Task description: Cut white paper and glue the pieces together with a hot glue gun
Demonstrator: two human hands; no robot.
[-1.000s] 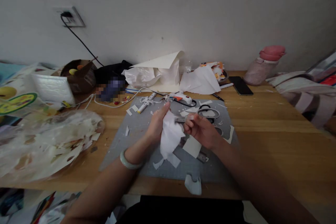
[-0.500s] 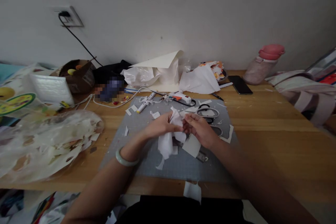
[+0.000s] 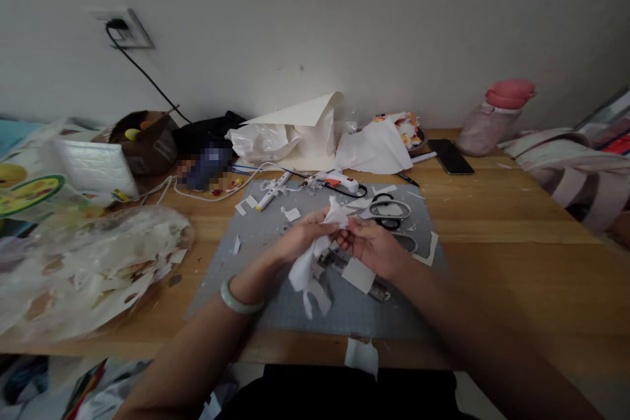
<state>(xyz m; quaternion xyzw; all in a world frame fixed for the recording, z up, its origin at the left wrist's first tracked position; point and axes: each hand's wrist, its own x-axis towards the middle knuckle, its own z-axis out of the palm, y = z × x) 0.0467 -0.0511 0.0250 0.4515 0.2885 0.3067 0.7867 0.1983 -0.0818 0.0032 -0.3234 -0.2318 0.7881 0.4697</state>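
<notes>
My left hand (image 3: 300, 239) and my right hand (image 3: 371, 246) meet above a grey cutting mat (image 3: 275, 302), both pinching a crumpled piece of white paper (image 3: 308, 262). The paper's ragged tail hangs down toward the mat. A pale green bangle sits on my left wrist. Under my hands lie a small white card (image 3: 358, 274) and a metal ruler (image 3: 381, 291), partly hidden. Scissors (image 3: 391, 211) rest on the mat just beyond my right hand.
A glue gun (image 3: 339, 182), a marker (image 3: 273, 191) and paper scraps lie at the mat's far edge. A plastic bag of scraps (image 3: 83, 262) is at left, white paper sheets (image 3: 305, 128) at the back, a phone (image 3: 450, 156) and pink bottle (image 3: 497, 115) at right.
My hands have come together and bunched the white paper tighter, lifting its top. The metal tool seen earlier in my right hand is no longer visible there.
</notes>
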